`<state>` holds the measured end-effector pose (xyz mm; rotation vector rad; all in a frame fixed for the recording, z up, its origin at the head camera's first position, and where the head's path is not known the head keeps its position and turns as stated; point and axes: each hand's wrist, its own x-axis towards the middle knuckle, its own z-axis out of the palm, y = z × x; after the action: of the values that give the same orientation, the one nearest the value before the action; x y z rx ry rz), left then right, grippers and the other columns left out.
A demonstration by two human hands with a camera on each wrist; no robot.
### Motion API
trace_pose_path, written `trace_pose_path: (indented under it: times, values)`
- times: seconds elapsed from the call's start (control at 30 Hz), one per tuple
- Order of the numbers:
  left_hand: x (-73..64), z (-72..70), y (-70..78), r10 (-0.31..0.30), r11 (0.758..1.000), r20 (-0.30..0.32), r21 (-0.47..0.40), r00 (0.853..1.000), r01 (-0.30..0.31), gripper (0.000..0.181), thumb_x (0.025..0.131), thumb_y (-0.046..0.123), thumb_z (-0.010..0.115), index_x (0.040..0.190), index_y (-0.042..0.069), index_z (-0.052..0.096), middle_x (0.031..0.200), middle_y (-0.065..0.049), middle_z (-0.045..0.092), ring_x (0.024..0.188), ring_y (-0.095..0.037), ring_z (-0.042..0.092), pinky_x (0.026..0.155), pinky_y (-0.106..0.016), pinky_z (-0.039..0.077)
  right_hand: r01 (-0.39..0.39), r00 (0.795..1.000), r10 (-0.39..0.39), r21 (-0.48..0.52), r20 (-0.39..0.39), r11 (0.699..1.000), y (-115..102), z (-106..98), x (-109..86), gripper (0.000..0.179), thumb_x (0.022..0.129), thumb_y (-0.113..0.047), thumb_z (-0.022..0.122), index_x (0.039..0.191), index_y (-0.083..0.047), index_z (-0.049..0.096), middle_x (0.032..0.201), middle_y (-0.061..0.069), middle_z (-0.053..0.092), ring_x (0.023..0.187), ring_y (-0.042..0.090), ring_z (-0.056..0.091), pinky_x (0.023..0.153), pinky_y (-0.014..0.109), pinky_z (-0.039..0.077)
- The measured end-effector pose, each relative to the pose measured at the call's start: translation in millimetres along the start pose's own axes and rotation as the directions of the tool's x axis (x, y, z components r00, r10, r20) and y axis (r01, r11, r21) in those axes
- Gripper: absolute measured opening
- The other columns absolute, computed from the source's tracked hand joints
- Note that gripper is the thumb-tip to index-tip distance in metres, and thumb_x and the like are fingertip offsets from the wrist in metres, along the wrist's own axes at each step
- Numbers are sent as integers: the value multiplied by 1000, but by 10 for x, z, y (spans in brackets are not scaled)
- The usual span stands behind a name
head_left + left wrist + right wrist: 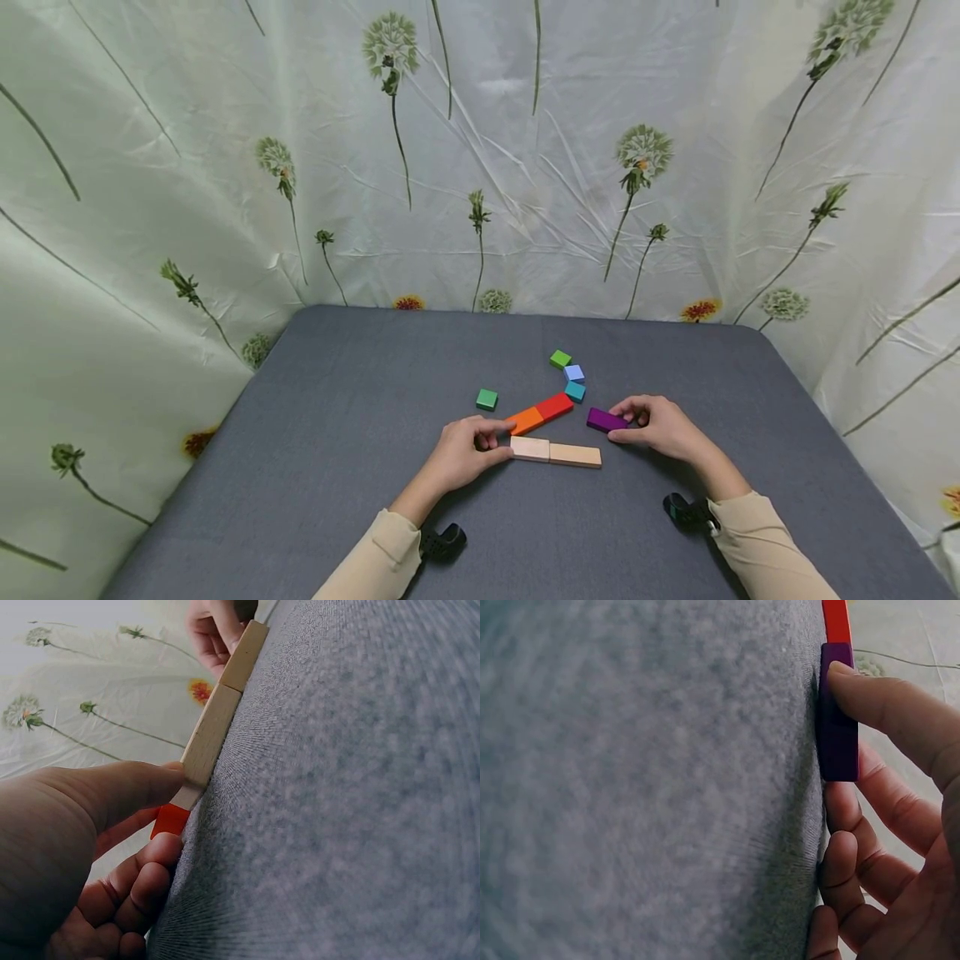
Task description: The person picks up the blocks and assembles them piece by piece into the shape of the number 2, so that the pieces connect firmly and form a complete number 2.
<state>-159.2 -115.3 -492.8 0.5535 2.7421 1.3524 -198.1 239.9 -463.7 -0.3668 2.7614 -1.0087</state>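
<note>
In the head view, my left hand point(463, 452) pinches the left end of a pale wooden block point(529, 449), its forefinger close by the orange block point(525, 421). A second, tan wooden block point(575, 455) lies end to end with the pale one. The left wrist view shows the thumb on the pale block's end point(204, 746). My right hand point(658, 427) holds a purple block point(606, 420) between thumb and fingers, low over the table, right of the red block point(555, 407). Orange and red blocks form a slanted row behind the wooden pair.
A teal cube point(574, 392), a light blue cube point(573, 373) and a light green cube point(560, 359) trail back from the red block's far end. A darker green cube point(487, 400) sits apart, left of them. Grey cloth covers the table point(337, 467); a flowered curtain point(525, 167) hangs behind.
</note>
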Motion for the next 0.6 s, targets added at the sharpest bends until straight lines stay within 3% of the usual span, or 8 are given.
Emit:
trace_pose_path:
  times: [0.6]
  values:
    - [-4, -13, 10, 10, 1000, 3, 5, 1000, -10, 36, 92, 22, 87, 127, 16, 81, 83, 9, 65, 74, -2, 52, 71, -23, 44, -11, 999, 12, 11, -33, 1000, -32, -87, 116, 38, 90, -29, 88, 117, -4, 78, 96, 5, 65, 83, 19, 49, 67, 30, 37]
